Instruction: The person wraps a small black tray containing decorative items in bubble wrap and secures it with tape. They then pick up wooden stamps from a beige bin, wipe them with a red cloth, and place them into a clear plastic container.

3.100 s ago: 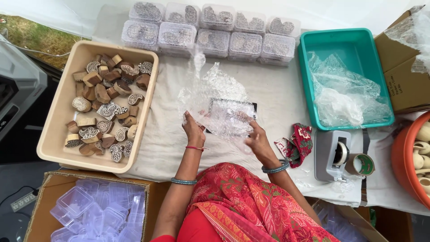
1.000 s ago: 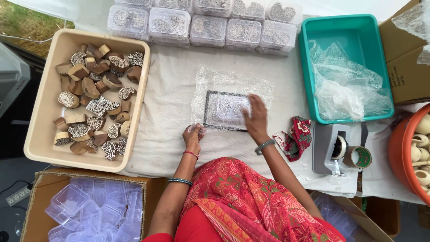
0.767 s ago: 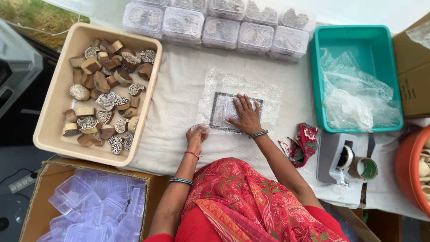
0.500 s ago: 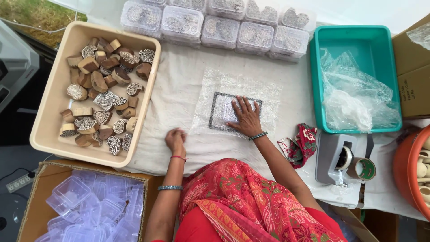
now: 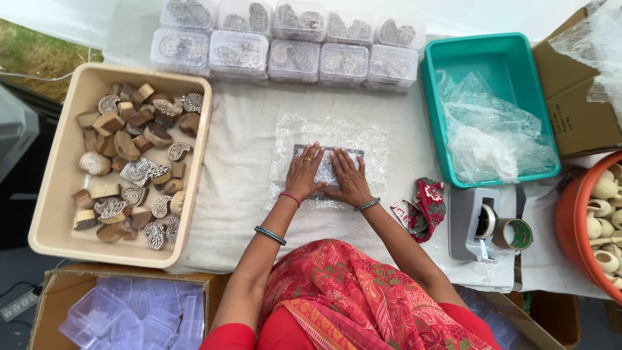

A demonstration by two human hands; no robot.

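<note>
A sheet of clear bubble wrap [image 5: 337, 133] lies flat on the white cloth in front of me. On its middle rests a flat dark rectangular piece with a pale carved pattern [image 5: 327, 162]. My left hand [image 5: 304, 172] lies palm down on the left part of that piece, fingers spread. My right hand [image 5: 350, 178] presses flat on its right part. The two hands sit side by side, nearly touching.
A beige tub [image 5: 58, 214] of carved wooden blocks stands at left. Clear boxes of blocks [image 5: 291, 39] line the far edge. A teal bin [image 5: 518, 78] with plastic bags, a tape dispenser [image 5: 476, 223], a red cloth [image 5: 421, 207] and an orange basin [image 5: 570, 227] are at right.
The bubble wrap was laid flat from my raised hands. My left hand moved from the table's near edge up onto the carved piece, beside my right hand.
</note>
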